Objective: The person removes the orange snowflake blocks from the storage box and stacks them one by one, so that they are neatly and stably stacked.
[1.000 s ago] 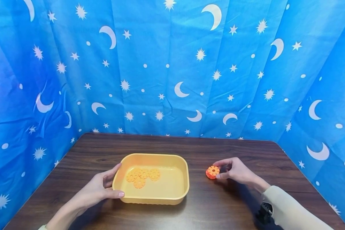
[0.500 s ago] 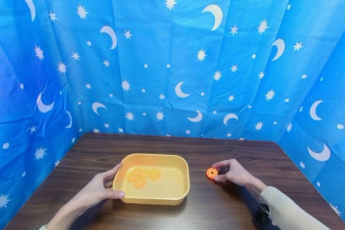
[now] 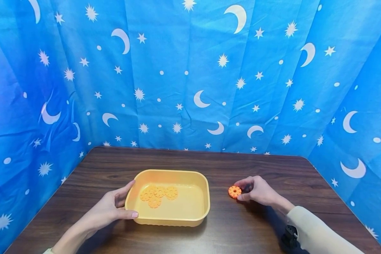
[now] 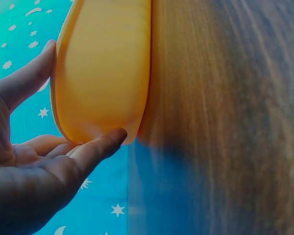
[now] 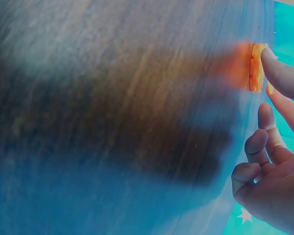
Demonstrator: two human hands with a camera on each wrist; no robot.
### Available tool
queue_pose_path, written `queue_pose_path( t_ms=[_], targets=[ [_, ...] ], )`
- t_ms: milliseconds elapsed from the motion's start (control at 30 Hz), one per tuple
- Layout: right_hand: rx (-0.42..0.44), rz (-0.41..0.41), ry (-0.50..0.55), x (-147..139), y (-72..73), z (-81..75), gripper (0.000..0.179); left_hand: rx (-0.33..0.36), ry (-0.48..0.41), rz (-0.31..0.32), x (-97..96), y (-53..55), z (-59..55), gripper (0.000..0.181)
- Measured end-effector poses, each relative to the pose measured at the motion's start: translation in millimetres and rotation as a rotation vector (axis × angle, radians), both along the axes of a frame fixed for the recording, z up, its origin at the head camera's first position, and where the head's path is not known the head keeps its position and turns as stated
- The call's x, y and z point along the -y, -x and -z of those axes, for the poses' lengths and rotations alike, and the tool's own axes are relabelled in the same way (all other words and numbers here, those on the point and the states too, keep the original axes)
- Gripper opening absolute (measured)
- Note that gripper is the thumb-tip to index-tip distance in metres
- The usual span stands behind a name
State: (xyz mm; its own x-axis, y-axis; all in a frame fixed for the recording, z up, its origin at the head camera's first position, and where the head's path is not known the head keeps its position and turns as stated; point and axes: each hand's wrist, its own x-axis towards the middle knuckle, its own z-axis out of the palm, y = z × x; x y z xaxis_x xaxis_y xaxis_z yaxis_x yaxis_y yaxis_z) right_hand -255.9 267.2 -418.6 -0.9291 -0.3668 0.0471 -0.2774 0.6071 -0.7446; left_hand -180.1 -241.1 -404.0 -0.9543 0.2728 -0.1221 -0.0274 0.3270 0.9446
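Note:
My left hand (image 3: pixel 106 210) grips the left end of a shallow yellow plastic tub (image 3: pixel 190 208), thumb at its front corner and fingers at the far side. In the left wrist view the thumb (image 4: pixel 100 149) lies against the tub's outer wall. Several flat, notched orange interlocking discs (image 3: pixel 154 201) overlap inside, towards the left. To the right of the tub, my right hand (image 3: pixel 260 190) pinches an orange notched disc (image 3: pixel 234 191) between thumb and index finger. It lies flat on a low stack of discs (image 5: pixel 256 67) on the table; the other right-hand fingers are loosely curled.
The dark wood-grain table (image 3: pixel 216 240) has rounded back corners. Blue cloth (image 3: pixel 165 88) printed with moons and stars hangs around its back and sides. A black wrist device (image 3: pixel 290 234) sits below the right sleeve.
A second ago the right hand held the disc tilted above the stack; it has come down flat on it by half a second ago. The left hand and tub have stayed put.

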Motion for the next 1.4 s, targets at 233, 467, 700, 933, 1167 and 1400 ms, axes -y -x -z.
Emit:
queue_pose_path(
  t_ms=[233,467,700,933,1167,1400],
  targets=[
    [-0.002,-0.009,-0.009,1,-1.1,1.9,0.042,0.012,0.001,-0.004,-0.3,-0.4,-0.3,0.107],
    [0.008,0.003,-0.001,1,-0.4,3.3,0.043,0.016,0.003,-0.002,-0.6,-0.4,-1.9,0.107],
    [0.021,0.019,0.012,1,-2.1,1.9,0.044,-0.001,0.008,0.007,-1.5,0.2,-2.8,0.108],
    [0.005,0.002,-0.002,4,-2.4,-4.1,0.042,-0.001,0.027,-0.006,-2.0,0.7,-3.0,0.107],
    [-0.01,-0.022,-0.019,21,-6.6,-19.7,0.042,0.005,0.027,-0.013,-1.8,0.9,-2.7,0.107],
    [-0.025,-0.079,-0.004,40,-8.7,-38.9,0.042,0.018,0.005,-0.022,-2.4,0.7,-2.9,0.106]
  ],
)
